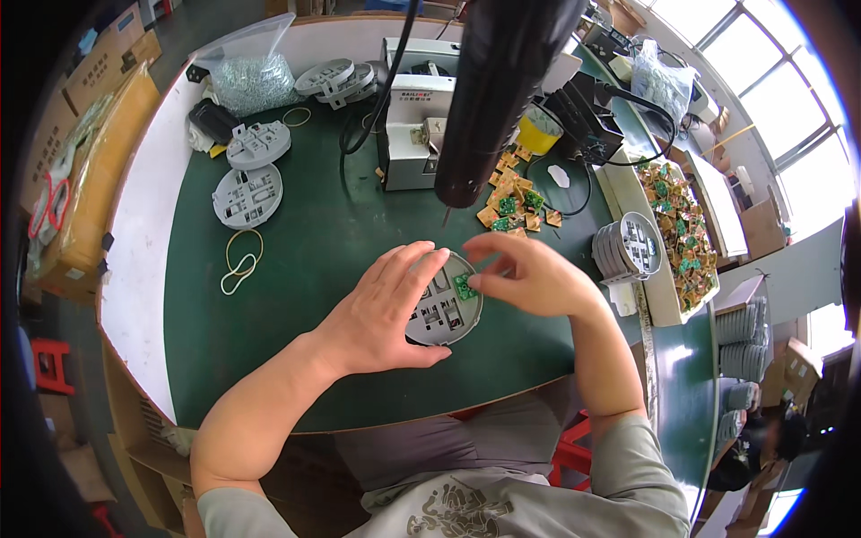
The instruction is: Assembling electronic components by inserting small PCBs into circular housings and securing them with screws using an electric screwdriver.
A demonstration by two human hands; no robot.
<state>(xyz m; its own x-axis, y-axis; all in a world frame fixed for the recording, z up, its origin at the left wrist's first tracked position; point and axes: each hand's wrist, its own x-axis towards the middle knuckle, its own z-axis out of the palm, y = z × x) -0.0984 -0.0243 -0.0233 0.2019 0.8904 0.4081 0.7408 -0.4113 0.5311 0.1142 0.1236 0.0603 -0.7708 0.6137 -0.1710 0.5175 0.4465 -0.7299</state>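
Note:
On the green tabletop in front of me lies a round grey plastic housing (pixel 459 325) with cut-out compartments. My left hand (pixel 381 309) grips it from the left, fingers over its far edge and thumb at its near side. A small green circuit board (pixel 465 287) is at the housing's right part. My right hand (pixel 534 276) holds the board's right edge at the thumb tip, with the index finger stretched out above it; the other fingertips are partly hidden. Above the housing hangs a black cylindrical electric screwdriver (pixel 484 108) with a thin bit pointing down.
Behind stands a grey metal screw feeder (pixel 418 134). Loose circuit boards (pixel 511 199) lie right of it, near a stack of grey housings (pixel 625 248) and a filled tray (pixel 677 224). More housings (pixel 248 195), a rubber band (pixel 244 247) and a bag of screws (pixel 256 82) are left.

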